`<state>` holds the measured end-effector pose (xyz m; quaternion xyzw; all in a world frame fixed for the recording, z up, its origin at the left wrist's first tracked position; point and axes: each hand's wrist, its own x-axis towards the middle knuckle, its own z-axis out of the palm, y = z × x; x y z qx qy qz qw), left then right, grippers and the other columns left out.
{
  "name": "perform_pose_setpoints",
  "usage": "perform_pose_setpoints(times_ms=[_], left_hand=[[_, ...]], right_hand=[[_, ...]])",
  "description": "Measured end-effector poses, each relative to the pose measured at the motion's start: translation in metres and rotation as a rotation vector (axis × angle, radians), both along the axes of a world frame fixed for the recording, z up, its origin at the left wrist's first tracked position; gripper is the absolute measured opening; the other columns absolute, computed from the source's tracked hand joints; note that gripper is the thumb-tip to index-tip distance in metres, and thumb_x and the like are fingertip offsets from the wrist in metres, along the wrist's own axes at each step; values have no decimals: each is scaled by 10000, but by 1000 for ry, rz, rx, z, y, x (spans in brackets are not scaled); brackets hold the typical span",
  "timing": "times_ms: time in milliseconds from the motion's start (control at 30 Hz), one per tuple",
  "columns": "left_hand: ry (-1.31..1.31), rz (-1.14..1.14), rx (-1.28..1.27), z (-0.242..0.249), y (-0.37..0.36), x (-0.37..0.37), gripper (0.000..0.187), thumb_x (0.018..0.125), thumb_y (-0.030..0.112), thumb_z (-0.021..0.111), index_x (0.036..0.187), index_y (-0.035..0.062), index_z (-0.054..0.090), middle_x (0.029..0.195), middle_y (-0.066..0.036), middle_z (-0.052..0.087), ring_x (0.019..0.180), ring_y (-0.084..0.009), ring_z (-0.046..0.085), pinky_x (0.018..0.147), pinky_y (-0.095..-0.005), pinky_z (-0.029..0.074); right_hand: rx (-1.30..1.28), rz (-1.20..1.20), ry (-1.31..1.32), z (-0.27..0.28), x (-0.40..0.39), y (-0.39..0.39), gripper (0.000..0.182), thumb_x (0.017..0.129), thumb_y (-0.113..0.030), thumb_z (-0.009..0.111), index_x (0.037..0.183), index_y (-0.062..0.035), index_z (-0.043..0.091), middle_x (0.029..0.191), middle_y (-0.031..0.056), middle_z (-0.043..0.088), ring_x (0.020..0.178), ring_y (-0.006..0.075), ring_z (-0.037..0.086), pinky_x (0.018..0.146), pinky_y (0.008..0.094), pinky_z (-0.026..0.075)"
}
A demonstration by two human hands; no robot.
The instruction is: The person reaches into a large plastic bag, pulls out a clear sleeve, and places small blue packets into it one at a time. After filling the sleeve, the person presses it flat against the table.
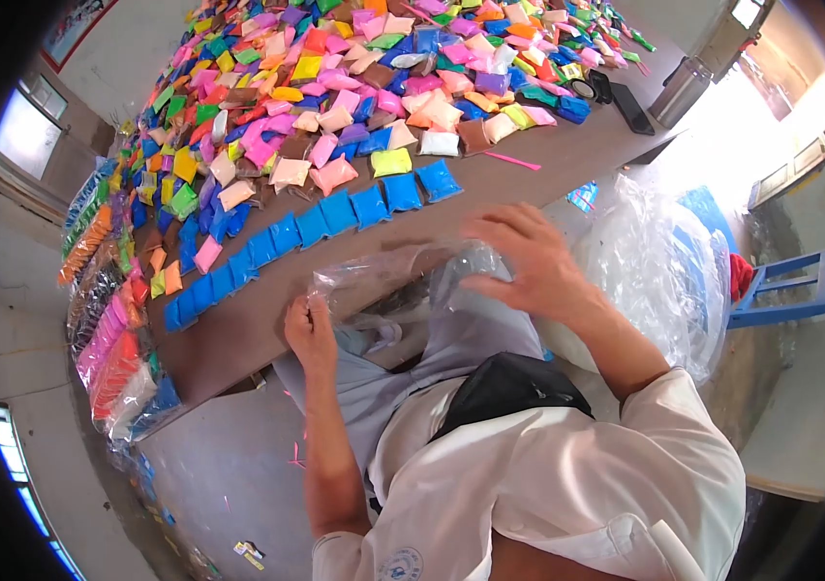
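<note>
Clear plastic stretches between two bare hands at a brown table (567, 145), where the seated worker holds a bag (374, 269) above the lap, just off the near edge. The left hand (311, 332) has its fingers closed on one end of the bag, thumb against the forefinger, a grip that likely keeps the thin film from slipping or folding. The right hand (532, 269) hangs at the other end, fingers spread wide and thumb apart; whether it touches the film, I cannot tell from where I stand. Blue packets (312, 226) lie in one slanting row between worker and heap, seemingly set there to be within easy reach and apart from the mixed colours. Behind them the pile (335, 97) covers the far side of the table. A flask (682, 92) and a phone (632, 109) sit by the right edge, probably to be out of the way.
</note>
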<state>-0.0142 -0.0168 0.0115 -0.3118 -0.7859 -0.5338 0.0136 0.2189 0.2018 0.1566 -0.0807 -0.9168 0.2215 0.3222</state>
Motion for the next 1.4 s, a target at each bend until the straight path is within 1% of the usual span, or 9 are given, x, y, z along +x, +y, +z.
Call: perform_pose_setpoints(times_ms=[133,233,333,533,633,733,933,1033,1400], left_hand=[[15,-1,-12,-2,-1,-1,255,958,227,562,868,2,641,778,-136,601,739,-281,566,677,-400,426],[-11,-21,7,7,0,4,253,964,229,554,890,11,658,786,-141,602,757,-281,570,695,-394,433],[-7,-29,-51,10,-4,3,248,974,221,535,919,20,668,822,-142,619,802,-294,578,735,-388,440],[34,-40,-55,8,-3,3,272,984,232,506,934,16,661,903,-141,646,888,-336,581,829,-423,435],[96,-10,-61,6,-1,3,282,985,242,502,936,14,661,936,-154,655,914,-348,581,852,-438,432],[111,4,-88,2,-2,1,282,985,246,504,944,17,663,962,-163,663,936,-350,582,862,-440,431],[13,-27,-43,16,-4,7,293,989,255,505,936,21,675,939,-145,671,931,-340,579,869,-426,430],[18,-15,-84,23,-5,11,297,991,251,500,921,26,681,930,-137,675,928,-328,581,876,-419,428],[53,-34,-97,13,-3,4,241,937,233,587,898,14,680,878,-140,665,878,-322,589,832,-410,440]], right_hand=[[156,146,-73,0,-47,-16,494,663,-169,822,1104,-77,619,1212,72,585,1142,284,545,943,429,447],[255,249,-149,-20,-78,-18,309,758,-190,749,1020,-77,631,1062,88,624,1028,290,596,864,435,474],[283,223,-474,-27,-103,1,158,835,-197,658,933,-78,626,921,101,635,907,299,622,792,447,482],[207,59,-318,-4,-114,29,157,825,-187,650,939,-82,628,898,98,640,899,296,630,812,445,479],[356,190,-125,3,-123,5,246,813,-228,679,1015,-97,629,956,82,642,971,279,623,888,434,456],[531,221,-189,1,-141,-16,319,802,-257,695,1084,-125,625,1023,66,639,1032,265,607,950,418,424],[408,425,-548,-3,-174,-24,258,818,-301,688,998,-117,670,882,92,661,899,281,644,812,437,483],[126,418,-546,3,-177,-7,219,810,-306,659,838,-90,686,765,145,654,791,329,637,708,461,488],[55,617,-485,11,-189,-10,175,856,-261,652,917,-101,690,811,115,665,798,300,652,706,432,498]])
